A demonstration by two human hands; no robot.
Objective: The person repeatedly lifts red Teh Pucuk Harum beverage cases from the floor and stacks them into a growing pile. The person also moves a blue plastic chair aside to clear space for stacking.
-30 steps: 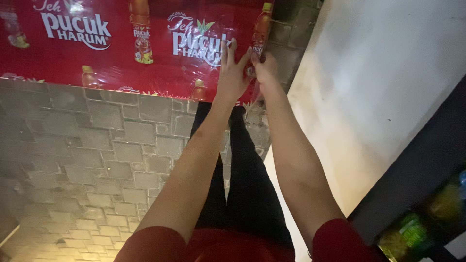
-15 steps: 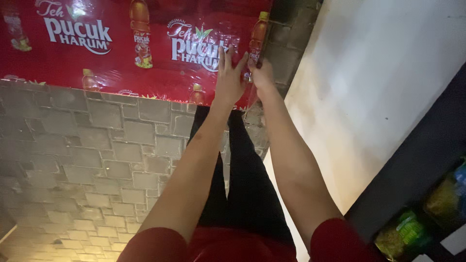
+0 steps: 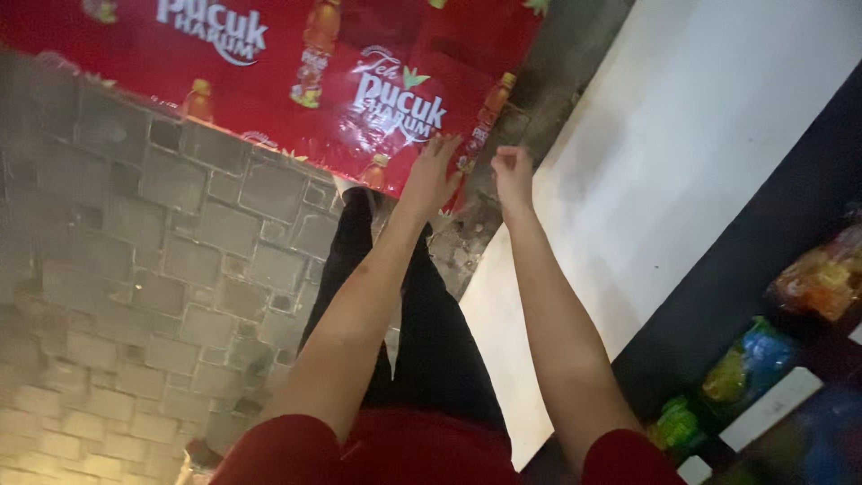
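Gripping hand: left hand (image 3: 431, 175), fingers spread flat on red banner (image 3: 269, 81).
Right hand (image 3: 512, 171): loosely curled, pinching banner's corner.
Banner axis: long edge runs left-right along paved floor (image 3: 135, 269).

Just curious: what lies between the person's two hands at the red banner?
In the head view, a narrow strip of the red banner, with a printed bottle picture, shows between the left hand and the right hand.

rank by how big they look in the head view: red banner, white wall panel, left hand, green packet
1. red banner
2. white wall panel, close to the banner, so unsure
3. left hand
4. green packet, nearer the camera, so unsure
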